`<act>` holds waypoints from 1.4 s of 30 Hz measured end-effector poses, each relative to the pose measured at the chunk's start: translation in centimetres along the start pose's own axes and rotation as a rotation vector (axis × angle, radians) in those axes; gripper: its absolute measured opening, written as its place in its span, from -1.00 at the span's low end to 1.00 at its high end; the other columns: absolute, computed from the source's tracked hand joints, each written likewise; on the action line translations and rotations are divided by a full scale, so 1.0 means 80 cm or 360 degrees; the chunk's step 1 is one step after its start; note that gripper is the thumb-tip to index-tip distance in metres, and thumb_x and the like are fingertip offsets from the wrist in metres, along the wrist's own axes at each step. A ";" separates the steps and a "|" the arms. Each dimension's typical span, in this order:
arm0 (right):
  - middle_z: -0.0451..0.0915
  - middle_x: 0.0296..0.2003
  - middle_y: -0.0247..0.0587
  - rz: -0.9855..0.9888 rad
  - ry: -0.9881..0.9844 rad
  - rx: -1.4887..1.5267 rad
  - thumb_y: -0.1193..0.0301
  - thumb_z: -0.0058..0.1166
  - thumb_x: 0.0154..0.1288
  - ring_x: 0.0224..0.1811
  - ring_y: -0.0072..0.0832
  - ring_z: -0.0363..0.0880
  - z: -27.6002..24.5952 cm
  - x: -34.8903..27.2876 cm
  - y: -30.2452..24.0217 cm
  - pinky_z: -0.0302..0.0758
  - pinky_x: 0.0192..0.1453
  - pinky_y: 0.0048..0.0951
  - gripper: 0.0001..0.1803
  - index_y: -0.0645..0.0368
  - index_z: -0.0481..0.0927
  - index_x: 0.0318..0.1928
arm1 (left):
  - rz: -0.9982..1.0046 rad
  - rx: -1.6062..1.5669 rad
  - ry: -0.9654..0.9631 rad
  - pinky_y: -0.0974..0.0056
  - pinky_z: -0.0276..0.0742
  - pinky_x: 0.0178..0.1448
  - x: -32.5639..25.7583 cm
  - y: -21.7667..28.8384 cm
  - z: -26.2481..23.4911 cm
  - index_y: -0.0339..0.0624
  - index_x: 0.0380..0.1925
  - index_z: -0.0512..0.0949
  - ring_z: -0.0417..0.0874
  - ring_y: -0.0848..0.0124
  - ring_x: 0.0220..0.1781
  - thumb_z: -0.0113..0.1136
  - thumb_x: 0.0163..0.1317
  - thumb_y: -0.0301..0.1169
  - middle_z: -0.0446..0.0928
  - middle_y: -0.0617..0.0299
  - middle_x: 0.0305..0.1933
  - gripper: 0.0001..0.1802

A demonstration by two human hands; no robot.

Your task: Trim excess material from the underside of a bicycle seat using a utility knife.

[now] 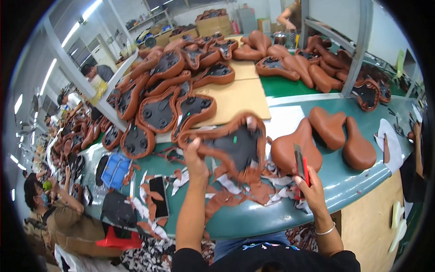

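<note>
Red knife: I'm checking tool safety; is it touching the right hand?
Touching. The head view shows the right hand holding the red knife by its handle.

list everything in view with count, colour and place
Work table: one, green, across the middle
Held saddle: one, brown with black base, over the table
Cutter knife: one, red and grey, person's right
Loose saddles: three, brown, table's right
Piled saddles: many, brown, far side
Scraps: many, brown and white, near part of the table
Phone: one, black screen, table's left
Container: one, blue, table's left
Board: at least one, tan, far centre
Boxes: several, tan cardboard, background
Floor scraps: many, mixed colours, below the table
Co-workers: several, mixed clothing, left and far edges
Bracelet: one, pale, lower right
Left grip: one, bare, on held saddle
Right grip: one, bare, around cutter knife
</note>
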State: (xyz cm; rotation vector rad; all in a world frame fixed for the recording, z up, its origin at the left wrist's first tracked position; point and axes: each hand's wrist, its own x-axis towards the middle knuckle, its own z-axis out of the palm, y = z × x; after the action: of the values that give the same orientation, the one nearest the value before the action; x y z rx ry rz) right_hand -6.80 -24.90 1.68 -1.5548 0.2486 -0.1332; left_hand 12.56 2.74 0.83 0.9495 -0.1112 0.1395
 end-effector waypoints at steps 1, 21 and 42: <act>0.49 -0.21 -0.25 -0.0268 0.0039 -0.0208 0.46 -0.01 0.27 -0.40 -0.60 0.50 0.015 0.010 0.015 0.46 -0.34 -0.60 -0.60 0.25 0.33 0.11 | -0.0116 -0.0017 0.0155 0.35 0.46 -0.05 -0.028 -0.001 -0.022 -0.09 -0.21 0.44 0.55 0.51 -0.14 0.13 0.18 -0.23 0.52 0.33 -0.30 -0.75; 0.42 -0.51 0.06 -0.1137 -0.0961 -0.2024 0.52 -0.14 0.17 -0.62 -0.13 0.48 0.037 -0.013 0.015 0.38 -0.62 -0.16 -0.33 -0.02 0.11 0.34 | -0.0853 0.1174 -0.0222 0.48 0.26 -0.42 -0.119 0.059 -0.027 -0.33 -0.30 0.43 0.39 0.60 -0.46 0.18 0.13 -0.17 0.41 0.32 -0.47 -0.61; 0.48 -0.06 0.13 -0.0514 -0.0628 -0.1631 0.52 0.19 0.03 -0.11 0.08 0.49 0.135 -0.019 0.006 0.46 -0.12 -0.12 -0.35 0.17 0.26 0.18 | -0.0163 0.0862 0.0582 0.48 0.33 -0.19 -0.257 0.047 -0.025 -0.36 0.13 0.24 0.36 0.59 -0.26 0.04 0.23 -0.41 0.36 0.27 -0.17 -0.52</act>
State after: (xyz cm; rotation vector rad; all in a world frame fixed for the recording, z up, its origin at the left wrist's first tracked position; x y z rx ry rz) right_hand -5.71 -14.01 1.32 -2.5865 -0.3111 0.0721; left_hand -8.26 5.11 -0.51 1.4494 0.3286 0.2535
